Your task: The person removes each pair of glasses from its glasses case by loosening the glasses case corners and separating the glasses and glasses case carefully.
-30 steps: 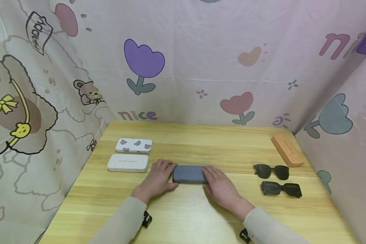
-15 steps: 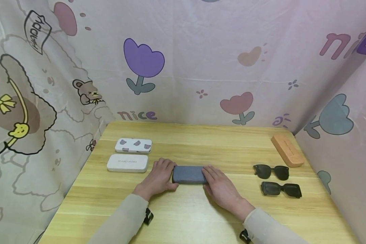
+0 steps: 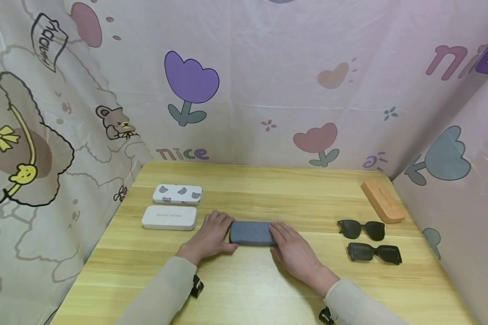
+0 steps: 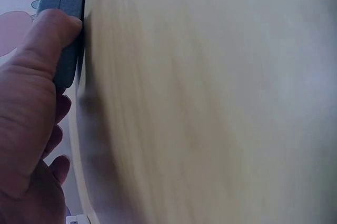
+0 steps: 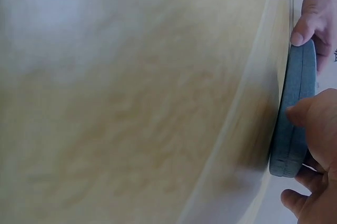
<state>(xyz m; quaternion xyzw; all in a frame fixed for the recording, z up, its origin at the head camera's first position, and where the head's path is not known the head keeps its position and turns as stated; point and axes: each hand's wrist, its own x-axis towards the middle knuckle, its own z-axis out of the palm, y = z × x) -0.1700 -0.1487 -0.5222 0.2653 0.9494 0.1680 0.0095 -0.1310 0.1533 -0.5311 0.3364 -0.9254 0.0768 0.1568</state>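
A blue-grey glasses case (image 3: 250, 233) lies closed on the table, long side toward the person. The left hand (image 3: 212, 237) grips its left end, with the thumb at the near side and the fingers behind. At the opposite end, the right hand (image 3: 297, 253) holds the case, fingers over the top and thumb on the near side. The left wrist view shows the left thumb (image 4: 63, 24) pressed on the front of the case near its seam. Both hands appear on the case (image 5: 292, 87) in the right wrist view.
Left of the hands lie a bear-print white case (image 3: 178, 194) and a white case with lettering (image 3: 169, 217). To the right are two pairs of dark sunglasses (image 3: 362, 229) and an orange-brown case (image 3: 383, 201). A patterned curtain (image 3: 244, 81) hangs behind the wooden table (image 3: 244, 293).
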